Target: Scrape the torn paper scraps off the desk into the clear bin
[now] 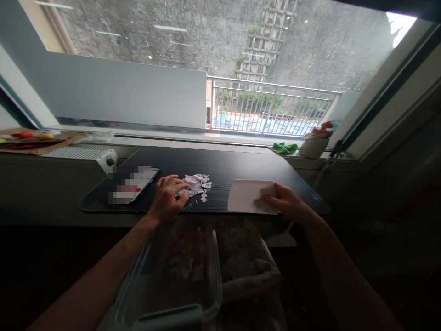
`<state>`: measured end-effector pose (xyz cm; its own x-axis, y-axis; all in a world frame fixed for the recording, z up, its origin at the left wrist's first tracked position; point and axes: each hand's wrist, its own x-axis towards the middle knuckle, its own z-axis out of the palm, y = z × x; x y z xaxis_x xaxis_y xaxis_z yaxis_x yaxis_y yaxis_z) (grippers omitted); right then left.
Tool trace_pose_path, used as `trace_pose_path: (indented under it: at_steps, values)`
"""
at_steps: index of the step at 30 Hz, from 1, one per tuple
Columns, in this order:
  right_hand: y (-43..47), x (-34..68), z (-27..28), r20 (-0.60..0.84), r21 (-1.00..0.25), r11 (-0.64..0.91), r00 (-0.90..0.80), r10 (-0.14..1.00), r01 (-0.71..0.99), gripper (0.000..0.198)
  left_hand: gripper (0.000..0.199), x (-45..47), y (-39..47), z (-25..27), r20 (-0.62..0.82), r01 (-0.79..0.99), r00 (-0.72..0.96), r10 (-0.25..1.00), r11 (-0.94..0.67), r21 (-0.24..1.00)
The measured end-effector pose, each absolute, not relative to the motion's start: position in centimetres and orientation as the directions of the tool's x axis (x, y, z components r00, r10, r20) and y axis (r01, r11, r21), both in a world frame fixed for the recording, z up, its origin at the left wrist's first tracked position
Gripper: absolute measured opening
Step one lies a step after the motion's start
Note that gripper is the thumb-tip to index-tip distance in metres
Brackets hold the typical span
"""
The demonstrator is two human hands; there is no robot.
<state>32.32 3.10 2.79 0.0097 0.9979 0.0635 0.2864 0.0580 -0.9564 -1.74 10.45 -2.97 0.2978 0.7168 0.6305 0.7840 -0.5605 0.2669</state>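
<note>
On the dark tabletop [213, 161] lies a small heap of paper scraps [196, 183]. My left hand [168, 195] rests at the heap's left side, fingers apart and reaching over its edge, with nothing seen gripped. A blank pale card [248, 195] lies near the table's front edge to the right. My right hand [282, 200] pinches this card at its right side, thumb on top; the fingers beneath are partly hidden. Below the table edge, between my arms, stands a clear plastic box [217, 276] with many scraps inside.
A phone [138, 184], partly blurred out, lies at the table's left. An open bag [272, 271] with scraps stands beside the box. Behind are a heater [82, 156], a green cloth [284, 148] and a pale pot [313, 146] by the window.
</note>
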Motion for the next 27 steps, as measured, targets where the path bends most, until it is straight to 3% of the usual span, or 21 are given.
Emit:
trace_pose_path:
  at_steps: [6, 12, 16, 22, 27]
  values:
    - [5.6, 24.4, 1.0, 0.157, -0.978, 0.169, -0.101, 0.982, 0.122, 0.032, 0.025, -1.6, 10.5, -3.1, 0.627, 0.792, 0.238, 0.741, -0.522, 0.316]
    - [6.0, 22.8, 0.2, 0.237, -0.921, 0.265, -0.131, 0.963, 0.286, 0.019, 0.027, -1.5, 10.4, -3.2, 0.621, 0.787, 0.216, 0.753, -0.511, 0.346]
    - [5.1, 24.0, 0.5, 0.193, -0.938, 0.235, -0.180, 0.965, 0.254, 0.021, 0.025, -1.3, 10.2, -3.0, 0.624, 0.783, 0.213, 0.752, -0.513, 0.351]
    - [5.9, 23.8, -0.7, 0.133, -0.980, 0.144, -0.091, 0.987, 0.133, 0.033, 0.025, -1.2, 10.1, -2.9, 0.600, 0.793, 0.220, 0.769, -0.499, 0.349]
    - [5.1, 23.4, -0.7, 0.130, -0.980, 0.150, -0.150, 0.980, 0.130, 0.036, 0.025, -1.3, 10.2, -3.1, 0.621, 0.784, 0.223, 0.752, -0.516, 0.344]
